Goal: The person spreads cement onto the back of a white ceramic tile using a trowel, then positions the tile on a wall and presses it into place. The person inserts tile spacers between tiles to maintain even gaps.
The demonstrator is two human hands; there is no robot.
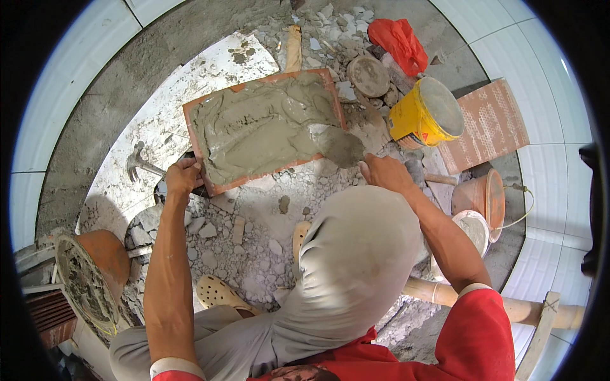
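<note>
A reddish-brown tile [189,124] lies before me, its upturned face thickly spread with wet grey mortar [254,130]. My left hand [183,176] grips the tile's left edge near its lower corner, fingers closed on the rim. In my right hand [386,173] is a trowel [343,147]; its mortar-coated blade rests against the right end of the mortar layer. The trowel's handle is hidden within my fist. A hammer [137,162] lies just left of my left hand, on a white, mortar-spotted board [121,181].
A yellow bucket [413,117] of greyish contents stands right, beside another tile [486,127] and a red plastic bag [399,44]. Orange buckets stand at right [470,193] and lower left [108,254], the latter holding mortar. Rubble [210,254] covers the floor. A bamboo pole [432,291] lies lower right.
</note>
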